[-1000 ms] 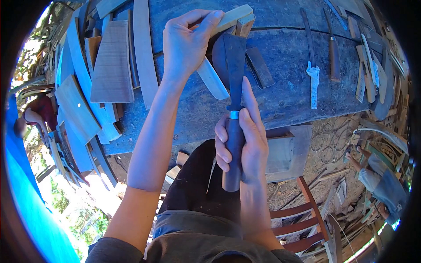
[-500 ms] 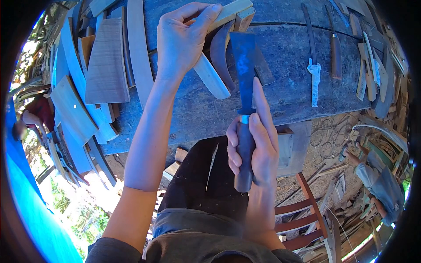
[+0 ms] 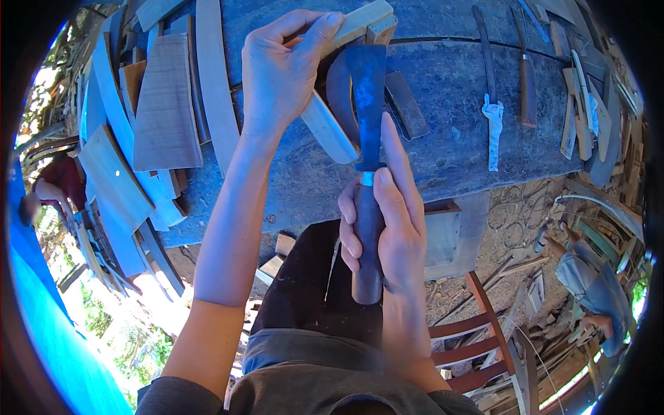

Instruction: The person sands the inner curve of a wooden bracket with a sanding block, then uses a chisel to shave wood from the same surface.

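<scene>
My left hand [image 3: 287, 66] pinches a pale wooden strip [image 3: 356, 28] between thumb and fingers at the top of the view. In my right hand [image 3: 401, 228] is a chisel [image 3: 369, 238], held upright in view by its dark handle. The chisel's wide, flared blade [image 3: 368, 86] points away from me, its edge overlapping the end of a wooden piece [image 3: 382, 30] under the strip. A pale slat [image 3: 329, 130] slants below my left wrist, beside a dark curved piece [image 3: 339, 90]. Right of the blade lies a dark block [image 3: 408, 107].
Boards [image 3: 166, 104] are piled on the left of the worn workbench [image 3: 443, 152]. Long tools [image 3: 487, 62] lie at its right, near more wood offcuts [image 3: 577, 104]. A red-brown slatted frame [image 3: 477, 339] stands below right. One person [image 3: 595, 283] is at right, another [image 3: 62, 180] at left.
The chisel and my right hand have shifted left. My left hand, with the strip, has moved slightly left and toward me. More of the dark block shows beside the blade.
</scene>
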